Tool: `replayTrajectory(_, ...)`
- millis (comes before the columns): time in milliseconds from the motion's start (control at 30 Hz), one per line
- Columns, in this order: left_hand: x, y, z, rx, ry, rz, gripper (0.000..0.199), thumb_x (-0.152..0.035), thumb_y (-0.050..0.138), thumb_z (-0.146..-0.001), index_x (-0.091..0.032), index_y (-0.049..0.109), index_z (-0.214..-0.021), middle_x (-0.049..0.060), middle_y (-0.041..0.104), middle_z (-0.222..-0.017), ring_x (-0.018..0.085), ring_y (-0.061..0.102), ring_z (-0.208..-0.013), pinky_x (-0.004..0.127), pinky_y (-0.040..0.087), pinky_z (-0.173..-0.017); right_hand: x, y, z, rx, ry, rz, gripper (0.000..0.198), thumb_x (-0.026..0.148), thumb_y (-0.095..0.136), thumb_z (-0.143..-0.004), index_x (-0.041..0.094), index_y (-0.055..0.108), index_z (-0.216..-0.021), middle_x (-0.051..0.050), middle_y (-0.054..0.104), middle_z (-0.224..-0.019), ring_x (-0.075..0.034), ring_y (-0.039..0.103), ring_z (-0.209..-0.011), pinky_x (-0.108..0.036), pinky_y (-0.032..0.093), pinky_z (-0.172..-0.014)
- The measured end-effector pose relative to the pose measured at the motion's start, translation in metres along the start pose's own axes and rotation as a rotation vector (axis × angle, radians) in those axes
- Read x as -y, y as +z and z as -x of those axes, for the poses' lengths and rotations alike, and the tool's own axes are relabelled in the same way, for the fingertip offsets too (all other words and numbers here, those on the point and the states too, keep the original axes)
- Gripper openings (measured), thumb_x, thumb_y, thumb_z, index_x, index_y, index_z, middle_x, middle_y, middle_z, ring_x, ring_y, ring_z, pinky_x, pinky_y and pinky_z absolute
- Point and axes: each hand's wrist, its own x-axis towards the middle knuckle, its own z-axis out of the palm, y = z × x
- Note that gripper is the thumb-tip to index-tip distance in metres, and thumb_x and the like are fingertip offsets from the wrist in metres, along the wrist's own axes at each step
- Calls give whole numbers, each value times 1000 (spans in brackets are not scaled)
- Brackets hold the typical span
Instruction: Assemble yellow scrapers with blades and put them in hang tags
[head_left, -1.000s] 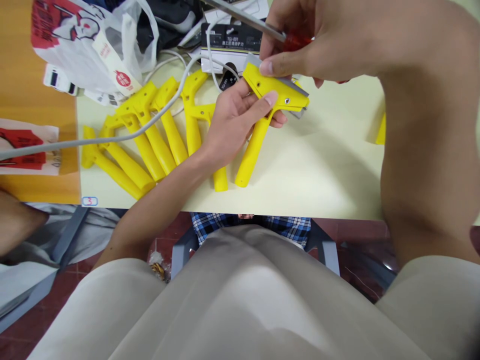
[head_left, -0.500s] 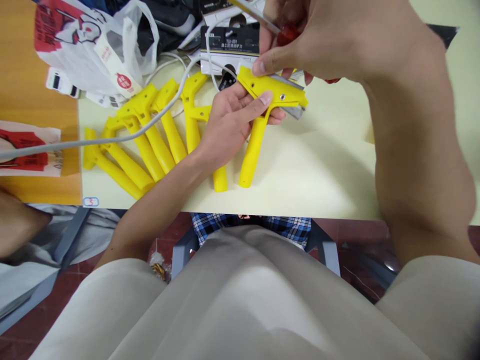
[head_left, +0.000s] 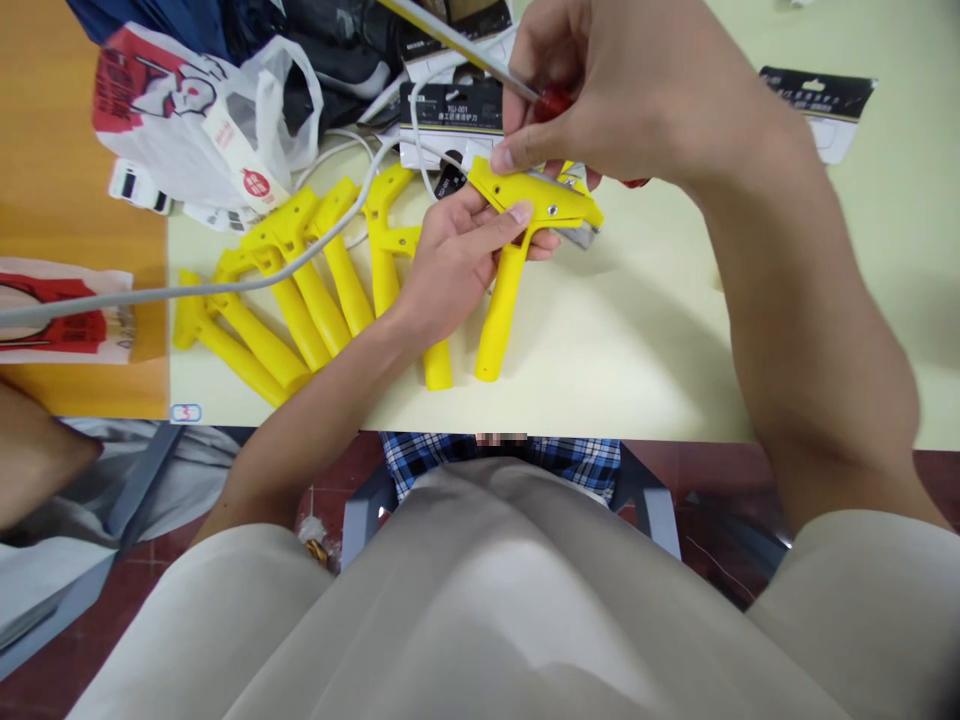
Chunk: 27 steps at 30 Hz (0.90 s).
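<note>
My left hand (head_left: 465,250) is closed around the head of a yellow scraper (head_left: 501,310), its thumb pressed on the flat side near a small screw. The handle points down toward the table edge, and a grey metal strip shows at the head. Above it, my right hand (head_left: 600,100) grips a screwdriver (head_left: 469,48) with a red handle, the shaft pointing up and left. The right thumb and fingertips also touch the top of the scraper head. Several yellow scraper handles (head_left: 319,290) lie in a row to the left, partly behind my left forearm.
A grey cable (head_left: 225,285) runs across the handles. Black-and-white packaging cards (head_left: 454,115) lie behind my hands, with another card (head_left: 829,110) at the far right. A white-and-red plastic bag (head_left: 172,100) sits back left. Another person's arm (head_left: 45,455) is at the left edge.
Both hands and the scraper appear slightly lower and further left. The right hand has shifted left with the screwdriver, uncovering more of the card at the right.
</note>
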Motion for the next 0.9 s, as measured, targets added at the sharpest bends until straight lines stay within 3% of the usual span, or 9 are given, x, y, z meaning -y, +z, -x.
replayTrajectory(233,3,-1,-1,93,64,39,12,-17,67,-111,-19,77,-116,8,85,-122,21,86,-107,34,69,-104,-3,-7,-1,33,-42,8,32,32,83,-87,5,77,-102,2,59,-73,2,49,-49,-9,32,-39)
replayTrajectory(467,2,2,0,75,52,27,13,-14,63,-113,-17,75,-116,8,85,-121,21,86,-110,30,69,-101,1,-7,0,7,-26,8,31,33,85,-86,6,75,-96,2,55,-71,6,36,-52,-9,23,-43)
replayTrajectory(900,-1,7,1,7,14,6,8,-17,68,-112,-19,76,-114,8,86,-121,23,86,-113,32,70,-104,0,-11,0,21,-24,37,31,36,84,-85,9,75,-95,-1,61,-77,1,49,-55,-12,30,-42)
